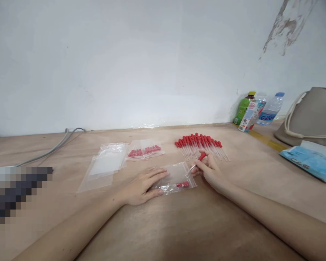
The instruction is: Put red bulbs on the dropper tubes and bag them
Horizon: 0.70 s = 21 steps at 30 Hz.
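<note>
A clear zip bag (pixel 174 171) lies flat on the brown-covered table in front of me. My left hand (pixel 145 185) rests on its left part with the fingers stretched out. Inside the bag, near its lower right, is a red dropper bulb (pixel 182 184). My right hand (pixel 208 169) pinches a glass dropper (pixel 201 156) with a red bulb, its clear tip pointing down-left at the bag's right edge. Whether the tip is inside the bag I cannot tell. Behind my right hand, several red-bulbed droppers (pixel 198 139) lie fanned out in a row.
Empty clear bags (pixel 104 165) lie left, beside filled bags (pixel 143 150) with red bulbs. A grey cable (pixel 47 154) runs along the left. On the right are bottles (pixel 271 110), a carton (pixel 251 116), a blue tissue pack (pixel 309 161) and a grey bag (pixel 311 116). A wall stands behind.
</note>
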Available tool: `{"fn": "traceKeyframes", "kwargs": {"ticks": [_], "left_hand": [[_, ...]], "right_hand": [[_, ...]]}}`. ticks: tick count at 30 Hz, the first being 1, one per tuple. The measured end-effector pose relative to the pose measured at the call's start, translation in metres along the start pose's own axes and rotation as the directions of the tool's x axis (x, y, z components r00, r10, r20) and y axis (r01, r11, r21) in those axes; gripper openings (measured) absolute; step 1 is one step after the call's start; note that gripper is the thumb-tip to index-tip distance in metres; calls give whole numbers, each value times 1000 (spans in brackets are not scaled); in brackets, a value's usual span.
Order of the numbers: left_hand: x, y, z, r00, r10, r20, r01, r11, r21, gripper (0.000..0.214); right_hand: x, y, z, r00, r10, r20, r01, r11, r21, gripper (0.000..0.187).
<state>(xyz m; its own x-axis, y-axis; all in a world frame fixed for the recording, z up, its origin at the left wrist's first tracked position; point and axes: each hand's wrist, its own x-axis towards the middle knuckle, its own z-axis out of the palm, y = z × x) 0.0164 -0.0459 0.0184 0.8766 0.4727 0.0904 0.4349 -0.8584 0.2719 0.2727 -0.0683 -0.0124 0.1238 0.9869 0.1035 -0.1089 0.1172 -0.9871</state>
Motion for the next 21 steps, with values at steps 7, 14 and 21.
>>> {"fn": "traceKeyframes", "kwargs": {"ticks": [7, 14, 21], "left_hand": [[0, 1, 0, 1000, 15, -7, -15, 1000, -11, 51], [1, 0, 0, 1000, 7, 19, -7, 1000, 8, 52], [2, 1, 0, 1000, 23, -13, -23, 1000, -14, 51]], "right_hand": [[10, -1, -16, 978, 136, 161, -108, 980, -170, 29], [10, -8, -17, 887, 110, 448, 95, 907, -411, 26], [6, 0, 0, 909, 56, 413, 56, 966, -254, 34]]}}
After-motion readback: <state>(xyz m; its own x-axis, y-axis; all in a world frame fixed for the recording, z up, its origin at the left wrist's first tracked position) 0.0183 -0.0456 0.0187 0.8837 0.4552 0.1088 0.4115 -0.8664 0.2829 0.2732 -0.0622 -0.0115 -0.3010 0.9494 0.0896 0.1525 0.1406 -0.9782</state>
